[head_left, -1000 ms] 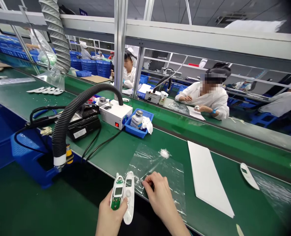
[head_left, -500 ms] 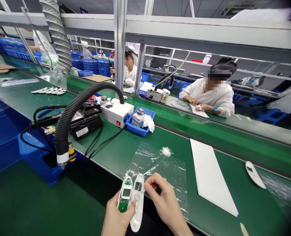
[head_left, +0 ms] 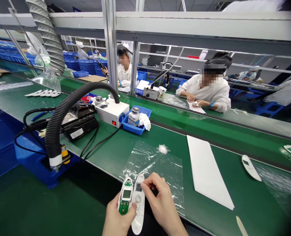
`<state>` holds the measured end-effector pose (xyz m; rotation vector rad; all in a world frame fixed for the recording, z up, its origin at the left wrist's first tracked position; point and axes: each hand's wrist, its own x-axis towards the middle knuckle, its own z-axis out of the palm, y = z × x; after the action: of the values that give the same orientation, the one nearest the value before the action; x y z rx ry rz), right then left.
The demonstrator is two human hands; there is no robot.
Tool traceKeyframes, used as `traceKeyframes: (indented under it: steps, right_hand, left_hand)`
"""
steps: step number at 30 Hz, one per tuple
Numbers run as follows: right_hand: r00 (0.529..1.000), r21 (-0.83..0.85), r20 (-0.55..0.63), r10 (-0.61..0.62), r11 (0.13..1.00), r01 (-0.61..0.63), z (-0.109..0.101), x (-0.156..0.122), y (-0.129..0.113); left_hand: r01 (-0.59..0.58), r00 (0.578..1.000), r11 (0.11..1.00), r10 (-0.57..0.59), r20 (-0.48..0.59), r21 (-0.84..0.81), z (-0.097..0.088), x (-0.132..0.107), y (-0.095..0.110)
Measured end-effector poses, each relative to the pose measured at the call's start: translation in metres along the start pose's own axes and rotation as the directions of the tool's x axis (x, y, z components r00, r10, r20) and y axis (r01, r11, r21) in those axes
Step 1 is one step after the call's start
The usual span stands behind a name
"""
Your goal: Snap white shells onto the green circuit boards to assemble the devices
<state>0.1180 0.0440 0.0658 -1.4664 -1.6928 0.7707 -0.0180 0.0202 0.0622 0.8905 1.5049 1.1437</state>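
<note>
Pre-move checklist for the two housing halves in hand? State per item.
1. Left hand grip on both parts: ok; it holds the half with the green circuit board and the white cover side by side.
2. Right hand at the white cover's top end: ok, fingertips pinch there.
3. What the right fingertips pinch: cannot tell, too small.
4. Board seated in its half: cannot tell; display and green board show, fit unclear.
5. Clear plastic sheet lying flat on the green belt behind the hands: ok.
6. Black hose nozzle apart from the hands: ok, it hangs well to their left.
</note>
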Motion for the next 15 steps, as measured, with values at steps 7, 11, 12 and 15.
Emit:
traceKeyframes:
  steps: [7,11,12,15]
  right_hand:
    - [0.989,0.24,0.008,0.148,0.96,-0.145,0.002,-0.008,0.0]
    - [0.987,0.312,0.026,0.158,0.937,-0.158,0.009,-0.011,-0.001]
    - [0.987,0.326,0.007,0.16,0.933,-0.154,0.012,-0.012,-0.001]
    - [0.978,0.464,0.011,0.207,0.866,-0.188,0.02,-0.013,-0.001]
  left_hand:
    - [-0.012,0.999,0.999,0.009,0.053,0.04,-0.003,0.0,-0.004]
    - [-0.034,0.996,0.997,0.028,0.087,0.064,-0.007,0.0,-0.01]
    - [-0.043,0.997,0.997,0.039,0.065,0.058,-0.007,0.0,-0.01]
    - [-0.051,0.999,0.998,0.051,0.003,0.036,-0.008,-0.004,-0.009]
